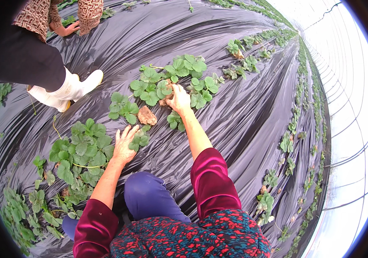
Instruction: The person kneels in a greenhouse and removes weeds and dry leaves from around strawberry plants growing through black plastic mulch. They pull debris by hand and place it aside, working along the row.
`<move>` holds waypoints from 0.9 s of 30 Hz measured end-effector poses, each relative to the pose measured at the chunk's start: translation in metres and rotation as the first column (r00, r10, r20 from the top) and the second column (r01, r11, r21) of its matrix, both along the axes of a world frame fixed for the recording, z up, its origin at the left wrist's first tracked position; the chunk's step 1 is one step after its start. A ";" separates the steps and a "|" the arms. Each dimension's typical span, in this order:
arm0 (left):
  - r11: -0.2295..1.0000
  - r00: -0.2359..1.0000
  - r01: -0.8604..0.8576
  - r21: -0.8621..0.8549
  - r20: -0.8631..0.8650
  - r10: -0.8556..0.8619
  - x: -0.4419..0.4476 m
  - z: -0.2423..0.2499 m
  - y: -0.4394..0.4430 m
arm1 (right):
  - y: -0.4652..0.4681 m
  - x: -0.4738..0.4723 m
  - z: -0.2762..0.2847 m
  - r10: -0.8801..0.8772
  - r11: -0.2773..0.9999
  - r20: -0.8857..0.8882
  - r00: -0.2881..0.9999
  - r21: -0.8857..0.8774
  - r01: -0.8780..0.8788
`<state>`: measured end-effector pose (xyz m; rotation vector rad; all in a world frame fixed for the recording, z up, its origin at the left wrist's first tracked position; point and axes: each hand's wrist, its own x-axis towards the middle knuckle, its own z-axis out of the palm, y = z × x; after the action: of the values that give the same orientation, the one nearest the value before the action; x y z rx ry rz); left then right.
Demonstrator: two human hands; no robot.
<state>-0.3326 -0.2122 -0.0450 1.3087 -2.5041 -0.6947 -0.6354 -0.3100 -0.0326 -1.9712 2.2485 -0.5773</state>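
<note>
Strawberry plants grow through black plastic mulch film [235, 106]. My left hand [125, 145] rests with its fingers spread on the film, against a small strawberry plant [139, 139]; nothing shows in its grasp. A brown clod of soil [147, 115] lies just above it, beside another leafy plant [124, 108]. My right hand [179, 99] reaches among the leaves of a larger strawberry plant [151, 86], its fingers bent at a second brown clod [168, 93]. Whether the fingers grip that clod or only touch it is not clear.
At the upper left stands another person in white rubber boots [74, 85], with a hand [71, 28] low by the plants. A large strawberry plant [84, 145] spreads left of my left arm. More plant rows [287, 142] run along the right, beside the greenhouse's curved frame [348, 129].
</note>
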 end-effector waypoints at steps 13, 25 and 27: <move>0.999 0.998 -0.016 -0.032 -0.063 0.013 0.001 -0.005 0.000 | -0.011 -0.004 0.009 -0.038 0.989 0.061 0.997 0.147 0.029; 0.998 0.998 -0.013 -0.054 -0.059 0.010 -0.002 0.006 0.002 | -0.009 0.017 0.021 -0.073 0.984 0.009 0.997 0.161 0.071; 0.998 0.998 -0.015 -0.061 -0.058 0.012 -0.001 0.005 0.002 | -0.011 0.014 0.021 -0.080 0.984 0.125 0.989 0.170 0.058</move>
<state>-0.3341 -0.2099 -0.0401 1.2649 -2.4484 -0.6382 -0.6216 -0.3210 -0.0115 -1.7314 2.2136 -0.4930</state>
